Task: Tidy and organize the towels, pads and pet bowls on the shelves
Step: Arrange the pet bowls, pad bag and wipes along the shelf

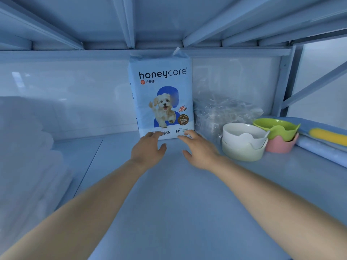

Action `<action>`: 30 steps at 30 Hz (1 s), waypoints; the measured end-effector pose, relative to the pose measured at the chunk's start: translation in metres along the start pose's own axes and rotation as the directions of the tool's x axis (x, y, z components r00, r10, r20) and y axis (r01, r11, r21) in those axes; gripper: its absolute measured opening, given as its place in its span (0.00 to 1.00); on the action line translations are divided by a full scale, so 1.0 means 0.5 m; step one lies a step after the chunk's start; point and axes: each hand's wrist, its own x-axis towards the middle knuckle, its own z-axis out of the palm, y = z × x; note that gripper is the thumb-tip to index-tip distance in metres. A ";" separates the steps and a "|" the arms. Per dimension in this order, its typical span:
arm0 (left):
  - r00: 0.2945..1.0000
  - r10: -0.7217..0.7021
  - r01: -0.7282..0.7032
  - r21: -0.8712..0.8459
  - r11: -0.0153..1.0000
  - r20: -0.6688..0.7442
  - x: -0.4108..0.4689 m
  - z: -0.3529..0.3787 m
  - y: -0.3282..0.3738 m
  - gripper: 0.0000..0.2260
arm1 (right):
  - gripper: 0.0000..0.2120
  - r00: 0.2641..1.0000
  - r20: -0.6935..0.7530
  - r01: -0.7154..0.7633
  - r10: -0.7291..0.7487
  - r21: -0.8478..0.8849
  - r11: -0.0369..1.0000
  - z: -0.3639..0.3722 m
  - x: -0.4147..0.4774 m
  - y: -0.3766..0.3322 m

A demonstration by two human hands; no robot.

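head view: left hand (148,148), right hand (199,151) at pad pack (161,76) base

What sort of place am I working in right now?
Probably a pet-supply storage shelf, perhaps in a stockroom: a metal shelf, a honeycare pet pad pack standing at the back, and stacked pet bowls to its right.

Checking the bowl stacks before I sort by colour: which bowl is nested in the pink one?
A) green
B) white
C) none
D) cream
A: the green bowl sits inside the pink bowl, while the white bowl sits in the cream bowl beside them.
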 end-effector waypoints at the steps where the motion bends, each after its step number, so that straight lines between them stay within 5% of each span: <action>1: 1.000 -0.005 0.005 -0.028 1.000 -0.004 -0.013 -0.005 0.006 0.20 | 0.23 1.000 -0.015 -0.003 0.003 0.016 1.000 -0.003 -0.014 -0.002; 13: 0.992 -0.069 0.064 -0.052 0.997 -0.105 -0.204 -0.112 0.071 0.14 | 0.16 0.981 -0.151 0.160 -0.122 0.276 0.948 -0.074 -0.131 -0.096; 30: 0.874 -0.371 0.403 0.042 0.914 -0.313 -0.668 -0.318 0.080 0.11 | 0.13 0.867 -0.196 0.472 -0.458 0.619 0.628 -0.094 -0.348 -0.396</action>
